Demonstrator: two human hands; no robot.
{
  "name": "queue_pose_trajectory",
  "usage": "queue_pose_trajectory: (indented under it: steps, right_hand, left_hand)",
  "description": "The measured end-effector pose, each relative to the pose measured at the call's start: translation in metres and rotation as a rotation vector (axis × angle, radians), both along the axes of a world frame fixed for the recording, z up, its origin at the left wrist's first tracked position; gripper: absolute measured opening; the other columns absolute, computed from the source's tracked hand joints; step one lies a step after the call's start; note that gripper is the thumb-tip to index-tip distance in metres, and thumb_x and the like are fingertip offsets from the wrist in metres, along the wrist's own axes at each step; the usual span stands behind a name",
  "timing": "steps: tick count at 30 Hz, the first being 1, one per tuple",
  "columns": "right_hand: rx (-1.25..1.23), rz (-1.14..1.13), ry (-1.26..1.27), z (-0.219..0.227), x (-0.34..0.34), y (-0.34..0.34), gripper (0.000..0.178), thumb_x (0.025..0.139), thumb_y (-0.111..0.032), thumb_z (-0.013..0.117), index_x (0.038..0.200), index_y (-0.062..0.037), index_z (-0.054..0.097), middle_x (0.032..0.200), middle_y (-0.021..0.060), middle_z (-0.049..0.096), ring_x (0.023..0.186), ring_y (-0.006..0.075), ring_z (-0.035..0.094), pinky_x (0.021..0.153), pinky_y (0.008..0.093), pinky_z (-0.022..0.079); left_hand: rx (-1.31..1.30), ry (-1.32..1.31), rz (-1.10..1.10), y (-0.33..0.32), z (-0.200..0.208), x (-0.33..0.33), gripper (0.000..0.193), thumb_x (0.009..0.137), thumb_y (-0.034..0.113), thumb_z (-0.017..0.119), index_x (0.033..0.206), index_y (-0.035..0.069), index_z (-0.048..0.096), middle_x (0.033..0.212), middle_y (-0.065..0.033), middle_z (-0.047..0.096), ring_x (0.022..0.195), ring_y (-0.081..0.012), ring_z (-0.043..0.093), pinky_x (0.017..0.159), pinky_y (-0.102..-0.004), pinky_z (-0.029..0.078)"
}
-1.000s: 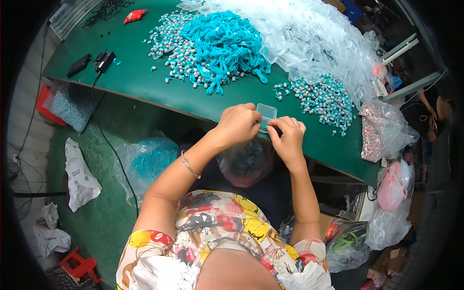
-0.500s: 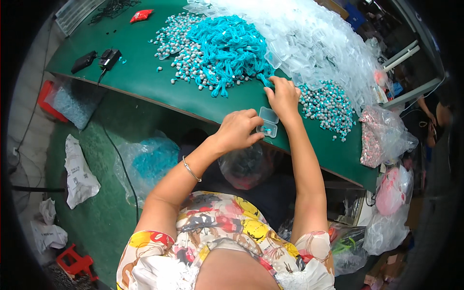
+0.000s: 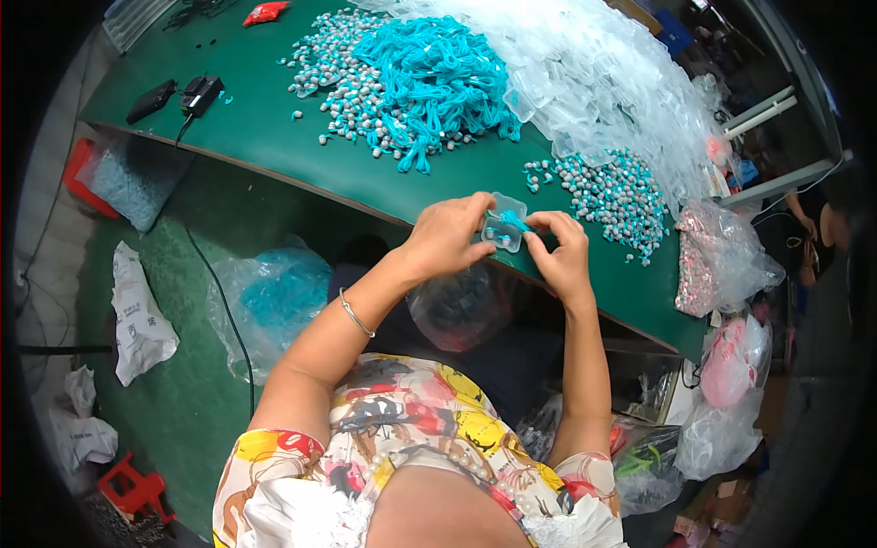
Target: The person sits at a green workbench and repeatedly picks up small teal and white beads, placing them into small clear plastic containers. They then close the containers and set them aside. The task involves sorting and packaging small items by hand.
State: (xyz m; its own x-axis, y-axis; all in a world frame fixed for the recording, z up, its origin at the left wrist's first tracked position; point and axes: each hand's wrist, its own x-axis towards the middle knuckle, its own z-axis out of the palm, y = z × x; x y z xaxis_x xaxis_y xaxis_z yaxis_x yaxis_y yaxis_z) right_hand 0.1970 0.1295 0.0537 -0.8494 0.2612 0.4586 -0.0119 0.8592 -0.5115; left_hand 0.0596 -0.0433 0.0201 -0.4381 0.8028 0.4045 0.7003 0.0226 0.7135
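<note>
My left hand [image 3: 447,237] and my right hand [image 3: 560,253] meet at the near edge of the green table [image 3: 274,137]. Between them they hold a small clear plastic case [image 3: 504,226] with a turquoise cord [image 3: 512,220] tucked in it. My left hand grips the case from the left; my right fingers pinch the cord at its right side. A heap of turquoise cords [image 3: 429,73] lies farther back on the table, and a pile of small grey-and-turquoise pieces [image 3: 610,192] lies just right of my hands.
A large mound of clear plastic cases [image 3: 603,82] covers the table's far right. Black chargers [image 3: 187,94] lie at the far left. A clear bag [image 3: 457,306] hangs under the table edge. Plastic bags [image 3: 265,292] sit on the floor; more bags [image 3: 722,265] stand at the right.
My right hand reached out to the pile on the table, then came back with a turquoise cord to the case held by my left hand.
</note>
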Motion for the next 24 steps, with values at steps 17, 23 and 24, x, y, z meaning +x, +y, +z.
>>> queue_pose_trajectory:
  steps: [17, 23, 24]
  right_hand:
    - [0.198, -0.093, -0.096, -0.011, -0.016, 0.014, 0.018, 0.085, -0.018, 0.068, 0.101, -0.0110, 0.070, 0.097, 0.0052, 0.064, 0.096, 0.0262, 0.059, 0.085, 0.0434, 0.040]
    - [0.196, -0.177, -0.243, -0.017, -0.023, 0.014, 0.024, 0.084, -0.021, 0.071, 0.106, -0.0116, 0.069, 0.101, 0.0051, 0.063, 0.100, 0.0269, 0.059, 0.085, 0.0446, 0.042]
    - [0.164, -0.181, -0.246, -0.019, -0.022, 0.015, 0.024, 0.084, -0.021, 0.071, 0.106, -0.0117, 0.069, 0.101, 0.0049, 0.063, 0.100, 0.0269, 0.059, 0.085, 0.0445, 0.042]
  left_hand:
    - [0.012, 0.114, 0.018, 0.004, -0.001, 0.002, 0.046, 0.074, 0.019, 0.080, 0.115, 0.006, 0.061, 0.084, -0.0091, 0.062, 0.078, -0.0301, 0.063, 0.067, -0.0420, 0.050]
    - [0.008, 0.146, 0.010, 0.003, -0.002, 0.001, 0.046, 0.075, 0.019, 0.080, 0.114, 0.006, 0.062, 0.085, -0.0094, 0.062, 0.078, -0.0302, 0.063, 0.067, -0.0418, 0.050]
    - [0.012, 0.158, 0.013, 0.003, -0.003, 0.002, 0.046, 0.075, 0.020, 0.080, 0.114, 0.006, 0.062, 0.086, -0.0094, 0.062, 0.078, -0.0302, 0.063, 0.068, -0.0417, 0.050]
